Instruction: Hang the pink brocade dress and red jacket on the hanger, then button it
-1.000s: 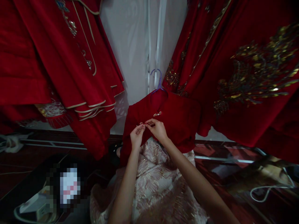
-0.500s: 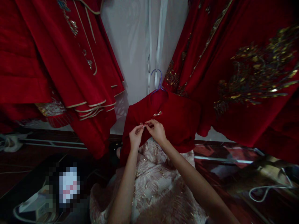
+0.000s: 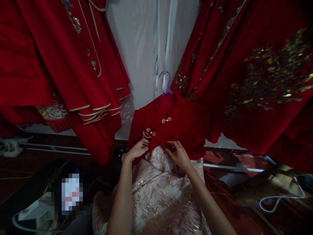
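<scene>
A red jacket hangs on a purple hanger, its front facing me. Two beaded flower clasps sit on the front: an upper clasp near the collar and a lower clasp. Beside the lower one hangs a fan-shaped beaded ornament with a dark tassel. My left hand has its fingers curled at the tassel's lower end. My right hand is empty over the jacket's lower front, fingers apart and bent. Pale brocade fabric with gold threads spreads below the jacket.
Red embroidered garments hang at left, and a red garment with gold sequins hangs at right. Behind is a pale wall with a metal pole. White cable lies lower right; a pixelated bright patch is lower left.
Both hands were together at the lower clasp. My right hand has let go and moved right and down; my left has slid down to the tassel, leaving clasp and ornament visible.
</scene>
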Available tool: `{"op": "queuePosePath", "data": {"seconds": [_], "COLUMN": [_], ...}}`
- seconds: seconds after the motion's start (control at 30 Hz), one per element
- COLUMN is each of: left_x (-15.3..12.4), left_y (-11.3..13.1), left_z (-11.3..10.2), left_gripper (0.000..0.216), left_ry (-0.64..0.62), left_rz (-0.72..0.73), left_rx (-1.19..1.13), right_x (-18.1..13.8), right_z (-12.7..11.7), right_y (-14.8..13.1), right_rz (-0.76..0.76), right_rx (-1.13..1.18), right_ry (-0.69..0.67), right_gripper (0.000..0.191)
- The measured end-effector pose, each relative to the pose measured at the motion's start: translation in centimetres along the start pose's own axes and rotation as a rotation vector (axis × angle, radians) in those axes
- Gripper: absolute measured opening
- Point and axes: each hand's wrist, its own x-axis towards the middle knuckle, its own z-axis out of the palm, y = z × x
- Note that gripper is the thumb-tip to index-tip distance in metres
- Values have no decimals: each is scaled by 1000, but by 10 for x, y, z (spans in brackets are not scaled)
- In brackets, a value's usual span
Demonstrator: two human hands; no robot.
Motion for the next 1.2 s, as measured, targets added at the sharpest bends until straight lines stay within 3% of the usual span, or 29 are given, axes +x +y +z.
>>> {"op": "queuePosePath", "data": {"seconds": [0.1, 0.27, 0.47, 0.57, 0.7, 0.8, 0.9, 1.0, 1.2], "left_x": [-5, -3, 0, 1, 3, 3, 3, 2, 2], "left_y": [4, 0, 10, 18, 20, 19, 20, 21, 20], "left_z": [1, 11, 35, 46, 47, 41, 37, 33, 27], "left_gripper": [26, 21, 26, 30, 31, 21, 11, 10, 13], "left_ry": [-112, -112, 91, 203, 304, 201, 97, 130, 130], "left_rz": [-51, -63, 122, 234, 298, 292, 286, 270, 264], "left_rx": [90, 193, 481, 597, 574, 501, 476, 467, 442], "right_x": [-3, -3, -3, 0, 10, 13, 6, -2, -3], "right_z": [10, 20, 30, 38, 41, 35, 24, 12, 6], "right_y": [4, 10, 23, 28, 29, 28, 22, 8, -21], "right_rz": [12, 43, 82, 104, 150, 117, -10, -47, 56], "right_rx": [-137, -163, -89, -110, -202, -204, -81, 56, 247], "right_ry": [16, 15, 71, 71, 110, 102, 43, -5, -37], "right_gripper": [33, 10, 30, 27, 22, 16, 16, 18, 27]}}
